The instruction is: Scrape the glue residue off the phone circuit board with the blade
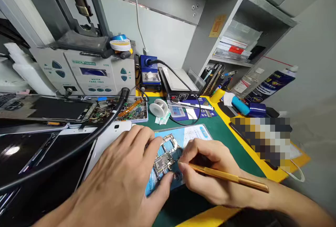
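Observation:
A phone circuit board (163, 162) lies on a blue and white pad (191, 132) in front of me. My left hand (126, 171) reaches over from the left and is closed on the board, thumb at its near edge and index finger along its far left side. Between the thumb and fingers of my right hand (210, 167) is a slim gold pen-shaped tool (233, 177), its back end pointing right. The tool's tip is hidden behind my fingertips, close to the board's right edge, so I cannot tell whether it touches.
A hot-air rework station (94, 73) stands at the back left; its black hose (111, 116) runs across opened phones (39, 111). Behind the pad are a white spool (159, 109) and a blue soldering station (149, 71). A spray can (271, 83) and bottle stand at the right.

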`<state>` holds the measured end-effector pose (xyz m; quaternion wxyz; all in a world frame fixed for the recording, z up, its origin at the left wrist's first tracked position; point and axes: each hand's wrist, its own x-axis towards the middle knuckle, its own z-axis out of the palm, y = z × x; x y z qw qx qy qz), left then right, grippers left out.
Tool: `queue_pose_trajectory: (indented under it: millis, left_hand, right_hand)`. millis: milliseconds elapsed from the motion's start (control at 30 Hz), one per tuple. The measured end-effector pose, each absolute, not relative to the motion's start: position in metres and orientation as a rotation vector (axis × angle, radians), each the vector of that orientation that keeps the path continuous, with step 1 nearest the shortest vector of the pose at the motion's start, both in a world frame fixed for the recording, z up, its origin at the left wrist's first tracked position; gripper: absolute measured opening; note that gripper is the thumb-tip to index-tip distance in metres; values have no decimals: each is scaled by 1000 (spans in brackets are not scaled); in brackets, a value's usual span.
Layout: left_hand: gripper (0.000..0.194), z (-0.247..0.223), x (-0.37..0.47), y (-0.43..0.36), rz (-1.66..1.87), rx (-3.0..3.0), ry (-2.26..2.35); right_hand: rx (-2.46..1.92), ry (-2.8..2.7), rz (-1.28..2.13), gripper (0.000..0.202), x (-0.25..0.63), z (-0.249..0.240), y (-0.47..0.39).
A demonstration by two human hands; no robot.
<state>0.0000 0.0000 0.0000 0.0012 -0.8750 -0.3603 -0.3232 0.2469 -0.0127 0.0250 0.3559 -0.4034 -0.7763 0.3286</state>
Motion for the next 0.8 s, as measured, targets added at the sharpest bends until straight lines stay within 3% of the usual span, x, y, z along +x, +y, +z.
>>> queue_pose_trajectory:
  millis: [800]
  left_hand:
    - [22, -2, -3, 2, -981, -2642, -1105]
  right_hand:
    - [-916, -2017, 904, 23, 243, 20, -9]
